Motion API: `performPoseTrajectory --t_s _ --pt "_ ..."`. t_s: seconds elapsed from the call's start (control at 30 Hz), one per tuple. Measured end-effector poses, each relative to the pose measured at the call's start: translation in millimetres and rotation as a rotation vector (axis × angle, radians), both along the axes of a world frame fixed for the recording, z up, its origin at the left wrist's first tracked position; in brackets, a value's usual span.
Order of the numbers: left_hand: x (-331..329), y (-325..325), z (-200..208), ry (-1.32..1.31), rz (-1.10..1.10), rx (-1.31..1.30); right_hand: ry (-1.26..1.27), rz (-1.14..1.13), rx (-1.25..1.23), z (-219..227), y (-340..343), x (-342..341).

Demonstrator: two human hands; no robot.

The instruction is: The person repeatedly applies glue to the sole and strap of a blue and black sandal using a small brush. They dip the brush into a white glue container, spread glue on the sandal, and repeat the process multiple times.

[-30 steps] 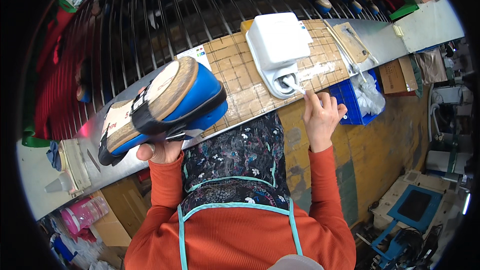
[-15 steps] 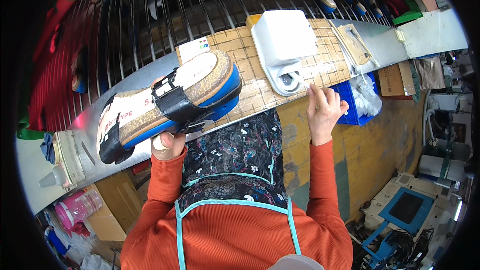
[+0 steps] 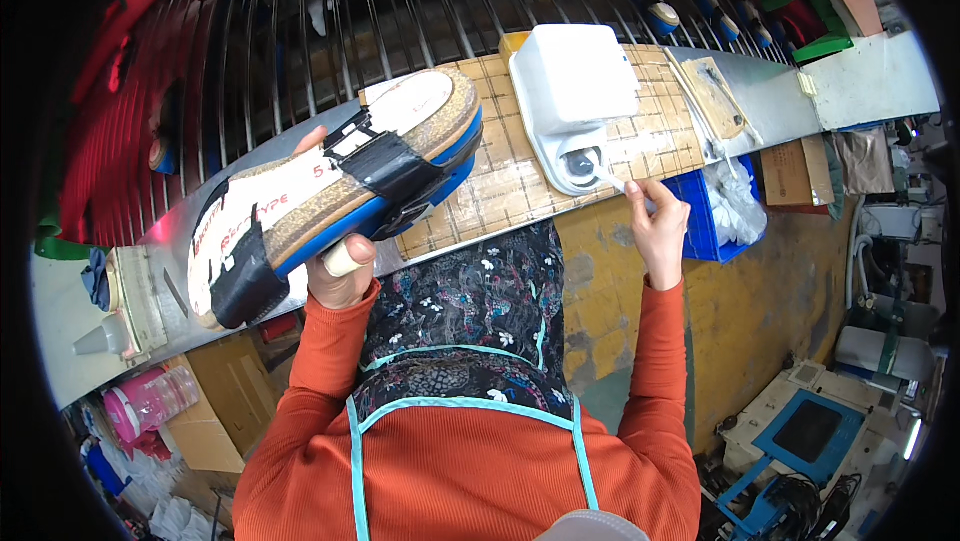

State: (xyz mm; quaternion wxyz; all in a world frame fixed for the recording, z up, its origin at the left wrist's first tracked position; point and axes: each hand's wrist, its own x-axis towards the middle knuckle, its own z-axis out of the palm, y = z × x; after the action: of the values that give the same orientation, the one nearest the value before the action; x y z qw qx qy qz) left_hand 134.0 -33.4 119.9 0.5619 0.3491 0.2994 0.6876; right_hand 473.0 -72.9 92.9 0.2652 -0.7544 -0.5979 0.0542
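Observation:
My left hand [image 3: 345, 273] is closed around a sandal [image 3: 300, 251], with a thumb wrapped in pale tape on its near side. The sandal has a cork midsole, a blue lower layer, black straps and a white upper face with red printing. My right hand [image 3: 660, 226] pinches the end of a thin white stick [image 3: 613, 180], perhaps a brush handle. The stick's other end reaches into the round opening at the front of a white dispenser [image 3: 580, 76]; its tip is hidden there. The dispenser stands on a taped cardboard sheet [image 3: 500, 176].
Behind the bench lies a rack of metal rods [image 3: 420, 11] with more sandals [image 3: 655, 6] on it. A blue bin [image 3: 700, 231] holding clear plastic sits right of my right hand. Thin sticks [image 3: 695, 101] lie right of the dispenser. A cardboard box [image 3: 230, 391] stands below left.
The sandal has tilted slightly in my left hand, its right end rising. My right hand has shifted slightly right and down, and more of the white stick shows.

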Motion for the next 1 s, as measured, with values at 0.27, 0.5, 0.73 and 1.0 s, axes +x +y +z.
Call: performPoseTrajectory --t_s 0.27,0.5,0.73,1.0 --pt "6 7 3 0.369 -0.012 0.132 0.957 0.024 -0.188 -15 -13 21" --pt "21 13 -44 0.390 -0.246 0.302 0.137 -0.065 0.224 19 -17 -27" --pt "36 50 -39 0.885 0.502 0.766 0.091 0.128 0.740 77 -8 -102" --pt "14 41 -25 1.016 0.619 0.800 0.725 0.297 0.423 47 -7 -156"
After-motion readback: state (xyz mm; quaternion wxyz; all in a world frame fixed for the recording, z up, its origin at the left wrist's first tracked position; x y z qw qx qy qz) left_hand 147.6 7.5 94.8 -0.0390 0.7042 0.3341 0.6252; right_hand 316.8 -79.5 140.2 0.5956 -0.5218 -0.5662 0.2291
